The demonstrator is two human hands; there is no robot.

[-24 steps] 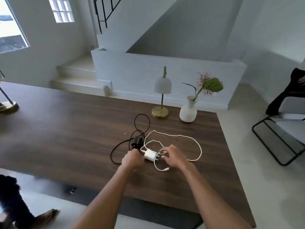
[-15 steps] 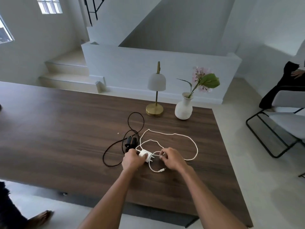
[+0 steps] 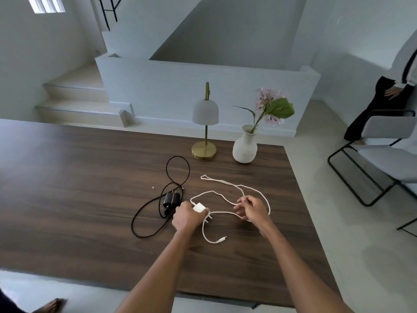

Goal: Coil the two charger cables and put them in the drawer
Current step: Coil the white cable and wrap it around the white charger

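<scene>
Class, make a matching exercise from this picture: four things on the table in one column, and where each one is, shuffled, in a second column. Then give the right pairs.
Things
1. white plug
2. white cable
3. black charger
4. vase

Places
A. lying untouched, left of the left hand
B. standing right of the lamp
C. held in the left hand
D. pinched in the right hand

Pairs: 1-C, 2-D, 3-A, 4-B

The dark wood counter (image 3: 79, 199) carried a black charger (image 3: 171, 199), white cable (image 3: 234, 185), lamp (image 3: 204, 152) and vase (image 3: 244, 147) at frame centre.
</scene>
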